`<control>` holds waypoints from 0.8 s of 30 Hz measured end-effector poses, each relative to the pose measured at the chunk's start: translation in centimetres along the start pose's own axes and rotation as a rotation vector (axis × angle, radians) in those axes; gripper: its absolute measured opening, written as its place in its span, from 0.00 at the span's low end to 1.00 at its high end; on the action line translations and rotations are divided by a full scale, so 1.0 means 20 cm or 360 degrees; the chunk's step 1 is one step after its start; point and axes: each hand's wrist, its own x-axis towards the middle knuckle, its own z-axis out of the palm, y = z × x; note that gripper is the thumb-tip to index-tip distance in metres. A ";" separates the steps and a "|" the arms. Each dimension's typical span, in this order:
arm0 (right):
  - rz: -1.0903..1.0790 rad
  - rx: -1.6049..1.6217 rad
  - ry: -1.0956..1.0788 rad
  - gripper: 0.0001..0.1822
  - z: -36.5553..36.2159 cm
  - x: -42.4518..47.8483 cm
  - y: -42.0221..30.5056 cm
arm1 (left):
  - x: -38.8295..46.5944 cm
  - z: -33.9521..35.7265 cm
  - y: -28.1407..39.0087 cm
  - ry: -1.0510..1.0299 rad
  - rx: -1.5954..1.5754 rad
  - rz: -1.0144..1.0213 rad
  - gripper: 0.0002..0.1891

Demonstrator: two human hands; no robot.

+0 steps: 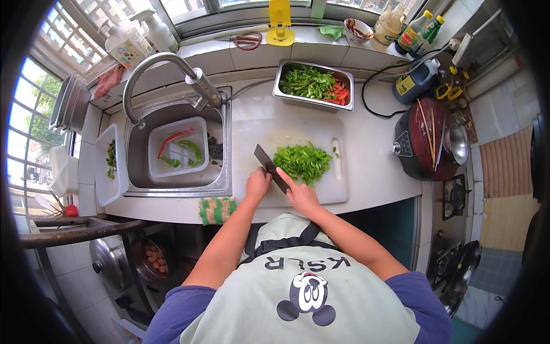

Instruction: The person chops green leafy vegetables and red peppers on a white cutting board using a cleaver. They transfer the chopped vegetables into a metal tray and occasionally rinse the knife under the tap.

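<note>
A pile of chopped green peppers (pixel 302 162) lies on a white cutting board (pixel 253 129). My right hand (pixel 302 195) grips a cleaver (pixel 267 161) near its lower end, with a finger along the blade; the handle is hidden. At the blade's left side, my left hand (pixel 258 184) has its fingers curled against the metal; whether it pinches anything is unclear. Behind the board stands a steel pan (pixel 313 103) of cut green and red peppers. In the sink (pixel 176 187), a translucent plastic tub (pixel 178 173) holds one red pepper and several green pieces.
A curved faucet (pixel 159 58) arches over the sink. Left of it, a white tray (pixel 103 172) holds scraps. A checked cloth (pixel 217 210) lies at the counter's front edge. At right stand a dark red-lidded cooker (pixel 423 137) and a blue jug (pixel 416 81); scissors (pixel 248 41) rest on the ledge.
</note>
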 end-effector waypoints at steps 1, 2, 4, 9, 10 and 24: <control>-0.0007 0.0043 0.0006 0.40 0.00 0.00 0.01 | 0.00 0.00 0.00 -0.0003 0.0014 -0.0007 0.14; 0.0001 0.0096 -0.0016 0.40 -0.01 -0.01 0.01 | 0.00 0.00 0.00 -0.0006 0.0029 -0.0014 0.14; 0.0037 0.0195 -0.0078 0.40 -0.03 -0.06 0.03 | -0.02 0.00 0.01 0.0042 0.0072 -0.0008 0.13; 0.0010 0.0085 0.0045 0.39 0.05 0.03 0.01 | -0.02 0.00 -0.01 0.0106 -0.0012 0.0061 0.13; -0.0010 0.0096 0.0074 0.38 0.05 0.03 0.01 | -0.02 0.01 -0.05 0.0148 -0.0050 0.0100 0.12; 0.0464 -0.0411 0.0707 0.25 -0.25 -0.16 0.44 | -0.07 0.12 0.07 0.0207 -0.0144 0.0783 0.37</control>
